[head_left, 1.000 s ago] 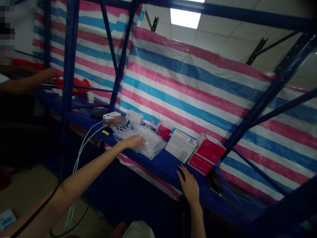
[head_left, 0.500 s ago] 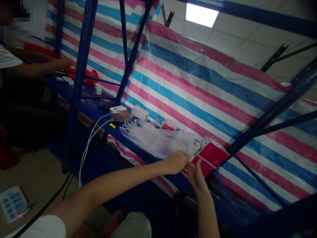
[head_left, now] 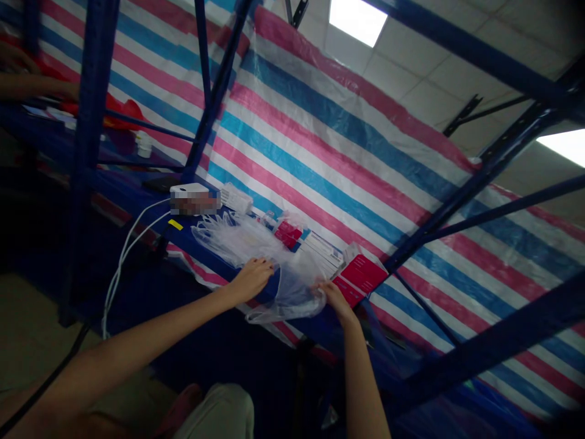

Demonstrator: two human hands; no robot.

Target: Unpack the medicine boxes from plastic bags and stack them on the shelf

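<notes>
My right hand (head_left: 337,300) pinches the side of a clear plastic bag (head_left: 299,289), whose loops hang over the front edge of the blue shelf. At the bag's other side, my left hand (head_left: 253,279) has its fingers curled onto the thin plastic; its fingertips are partly hidden. Further left lies a flat pile of clear plastic bags (head_left: 237,238) with their handles spread out. Just beyond my right hand stands a red and white box (head_left: 361,277), tilted. White printed boxes (head_left: 322,253) lie behind the bag.
A smaller red pack (head_left: 287,233) and a white ribbed box (head_left: 236,198) sit along the back. White cables (head_left: 123,262) hang from a white device (head_left: 189,191). Blue rack posts (head_left: 94,91) frame the shelf before striped sheeting. Another person's arm (head_left: 36,85) reaches in at far left.
My hands have come apart and moved left, away from the red box. The clear bag now spreads between them. The view has turned to the right.
</notes>
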